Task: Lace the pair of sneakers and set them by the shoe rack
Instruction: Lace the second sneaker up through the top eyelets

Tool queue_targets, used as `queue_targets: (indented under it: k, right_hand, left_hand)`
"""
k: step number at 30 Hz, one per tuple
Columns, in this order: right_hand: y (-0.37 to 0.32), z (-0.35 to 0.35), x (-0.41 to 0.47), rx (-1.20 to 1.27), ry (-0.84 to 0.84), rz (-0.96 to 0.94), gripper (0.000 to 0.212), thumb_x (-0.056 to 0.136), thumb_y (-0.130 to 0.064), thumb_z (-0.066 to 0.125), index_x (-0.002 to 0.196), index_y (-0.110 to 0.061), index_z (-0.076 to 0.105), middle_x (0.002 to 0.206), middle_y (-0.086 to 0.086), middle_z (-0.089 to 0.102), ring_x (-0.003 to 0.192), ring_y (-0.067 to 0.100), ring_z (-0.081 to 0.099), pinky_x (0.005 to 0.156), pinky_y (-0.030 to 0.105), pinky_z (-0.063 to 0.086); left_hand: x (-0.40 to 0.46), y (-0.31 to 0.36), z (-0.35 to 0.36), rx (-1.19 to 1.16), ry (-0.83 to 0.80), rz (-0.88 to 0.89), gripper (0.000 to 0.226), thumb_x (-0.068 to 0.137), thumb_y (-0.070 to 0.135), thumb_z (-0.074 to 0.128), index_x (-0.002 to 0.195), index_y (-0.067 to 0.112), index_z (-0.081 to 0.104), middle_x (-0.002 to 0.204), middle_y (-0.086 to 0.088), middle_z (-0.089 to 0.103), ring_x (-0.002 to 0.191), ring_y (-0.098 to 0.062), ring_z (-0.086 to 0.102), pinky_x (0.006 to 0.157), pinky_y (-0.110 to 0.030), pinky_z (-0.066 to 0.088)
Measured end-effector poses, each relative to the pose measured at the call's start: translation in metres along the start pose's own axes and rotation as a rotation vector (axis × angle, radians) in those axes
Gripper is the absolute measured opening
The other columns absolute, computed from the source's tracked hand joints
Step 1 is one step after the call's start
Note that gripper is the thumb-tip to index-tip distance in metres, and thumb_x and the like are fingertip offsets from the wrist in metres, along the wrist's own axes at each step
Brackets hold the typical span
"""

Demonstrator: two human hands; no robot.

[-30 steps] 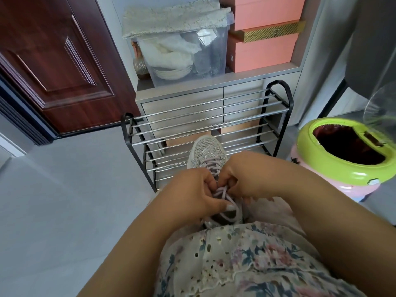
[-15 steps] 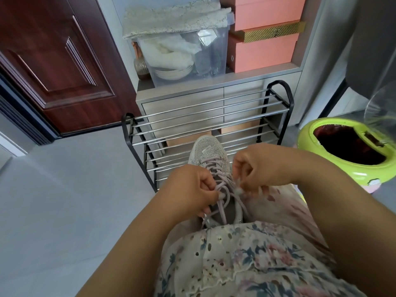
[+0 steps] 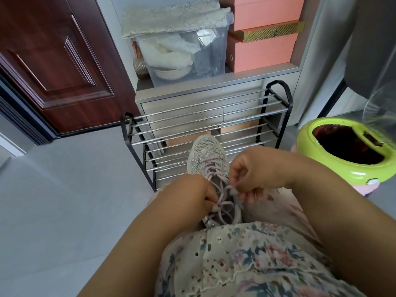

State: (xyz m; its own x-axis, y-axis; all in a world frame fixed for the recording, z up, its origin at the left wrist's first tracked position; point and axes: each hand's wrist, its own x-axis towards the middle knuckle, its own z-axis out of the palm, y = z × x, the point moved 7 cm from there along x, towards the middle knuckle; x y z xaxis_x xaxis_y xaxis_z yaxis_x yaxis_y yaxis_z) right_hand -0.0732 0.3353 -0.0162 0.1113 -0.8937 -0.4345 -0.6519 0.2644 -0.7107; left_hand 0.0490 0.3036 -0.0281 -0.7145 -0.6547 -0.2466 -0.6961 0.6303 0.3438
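Observation:
A grey glittery sneaker (image 3: 205, 153) rests on my lap with its toe pointing at the shoe rack (image 3: 205, 116). Pale lilac laces (image 3: 222, 198) cross its tongue. My left hand (image 3: 190, 196) pinches one lace end at the sneaker's left side. My right hand (image 3: 257, 172) pinches the other lace end at the right side, slightly higher. The heel is hidden under my floral dress. I see only this one sneaker.
The black-framed rack with chrome bars stands against a grey cabinet (image 3: 214, 99). A clear storage bin (image 3: 182, 54) and pink boxes (image 3: 263, 50) sit above. A green bin (image 3: 347, 155) stands at the right, a dark red door (image 3: 53, 61) at the left, grey floor (image 3: 64, 200) between.
My hands have moved apart from a tight cluster over the tongue. The right hand has pulled its lace end up and to the right, and the crossed laces now show.

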Motion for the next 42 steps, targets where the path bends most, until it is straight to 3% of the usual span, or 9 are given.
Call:
queue_targets:
  k: [6, 12, 17, 19, 23, 28, 31, 36, 42]
  right_hand:
    - [-0.016, 0.005, 0.003, 0.134, 0.132, -0.081, 0.007, 0.083, -0.003, 0.067, 0.081, -0.008, 0.063, 0.071, 0.018, 0.071, 0.042, 0.015, 0.059, 0.043, 0.025, 0.048]
    - [-0.026, 0.027, 0.003, -0.501, 0.060, -0.128, 0.019, 0.087, -0.018, 0.059, 0.096, -0.028, 0.073, 0.070, -0.009, 0.066, 0.041, -0.013, 0.049, 0.049, 0.008, 0.039]
    - [-0.019, 0.019, -0.008, -0.403, -0.102, -0.049, 0.050, 0.084, 0.002, 0.044, 0.108, -0.033, 0.069, 0.054, -0.018, 0.064, 0.052, 0.012, 0.064, 0.057, 0.024, 0.055]
    - [-0.021, 0.007, -0.013, -0.355, -0.085, -0.070, 0.046, 0.088, 0.001, 0.040, 0.107, -0.029, 0.069, 0.049, -0.023, 0.062, 0.046, 0.011, 0.060, 0.062, 0.029, 0.057]
    - [-0.021, -0.010, -0.017, -0.241, -0.005, -0.091, 0.043, 0.089, -0.001, 0.041, 0.096, -0.032, 0.069, 0.084, -0.011, 0.073, 0.057, 0.015, 0.068, 0.056, 0.020, 0.051]
    - [-0.017, -0.010, -0.013, -0.190, 0.001, -0.099, 0.042, 0.089, 0.000, 0.042, 0.094, -0.032, 0.069, 0.087, -0.016, 0.071, 0.069, 0.013, 0.071, 0.059, 0.017, 0.050]
    - [-0.015, -0.010, -0.012, -0.197, -0.001, -0.105, 0.030, 0.092, -0.009, 0.050, 0.097, -0.030, 0.070, 0.081, -0.016, 0.072, 0.068, 0.007, 0.070, 0.060, 0.017, 0.050]
    - [-0.009, -0.018, -0.008, -0.253, 0.058, -0.117, 0.007, 0.085, -0.025, 0.067, 0.090, -0.029, 0.070, 0.072, -0.009, 0.071, 0.061, 0.001, 0.065, 0.061, 0.021, 0.054]
    - [-0.016, 0.003, -0.011, -0.244, -0.205, -0.178, 0.031, 0.078, -0.017, 0.075, 0.104, -0.031, 0.069, 0.078, -0.005, 0.072, 0.061, 0.005, 0.065, 0.056, 0.018, 0.048]
  left_hand:
    - [0.000, -0.004, -0.010, -0.119, 0.077, -0.040, 0.009, 0.077, 0.033, 0.076, 0.078, 0.025, 0.077, 0.071, 0.009, 0.070, 0.052, -0.003, 0.053, 0.059, -0.024, 0.051]
    - [-0.001, -0.013, -0.013, -0.156, 0.150, -0.063, 0.008, 0.070, 0.028, 0.081, 0.067, 0.027, 0.075, 0.064, 0.013, 0.068, 0.061, -0.005, 0.062, 0.062, -0.026, 0.055]
    - [-0.003, -0.012, -0.021, -0.308, 0.163, 0.000, 0.003, 0.079, 0.027, 0.075, 0.081, 0.030, 0.077, 0.072, 0.015, 0.071, 0.048, 0.004, 0.056, 0.062, -0.027, 0.055]
    - [-0.004, -0.009, -0.020, -0.308, 0.115, 0.034, 0.008, 0.085, 0.032, 0.069, 0.086, 0.032, 0.076, 0.071, 0.012, 0.071, 0.048, 0.000, 0.055, 0.058, -0.026, 0.052]
    - [-0.004, 0.000, 0.001, -0.197, -0.102, 0.066, 0.035, 0.095, 0.034, 0.054, 0.070, 0.010, 0.060, 0.058, -0.004, 0.050, 0.049, -0.010, 0.040, 0.055, -0.029, 0.041]
    - [0.000, 0.010, 0.022, 0.057, -0.222, 0.069, 0.029, 0.095, 0.030, 0.043, 0.099, 0.015, 0.068, 0.093, -0.005, 0.069, 0.084, -0.022, 0.063, 0.079, -0.038, 0.053]
    - [0.001, 0.014, 0.024, 0.092, -0.244, 0.045, 0.028, 0.094, 0.026, 0.043, 0.092, 0.014, 0.068, 0.086, -0.004, 0.067, 0.076, -0.020, 0.059, 0.073, -0.034, 0.051]
    - [0.000, 0.004, 0.005, -0.108, -0.180, 0.028, 0.026, 0.093, 0.023, 0.047, 0.076, 0.005, 0.057, 0.068, -0.008, 0.051, 0.056, -0.014, 0.045, 0.060, -0.036, 0.048]
    - [0.000, -0.015, -0.032, -0.291, 0.129, -0.044, 0.013, 0.087, 0.035, 0.065, 0.080, 0.025, 0.071, 0.061, 0.007, 0.067, 0.043, -0.005, 0.054, 0.052, -0.023, 0.050]
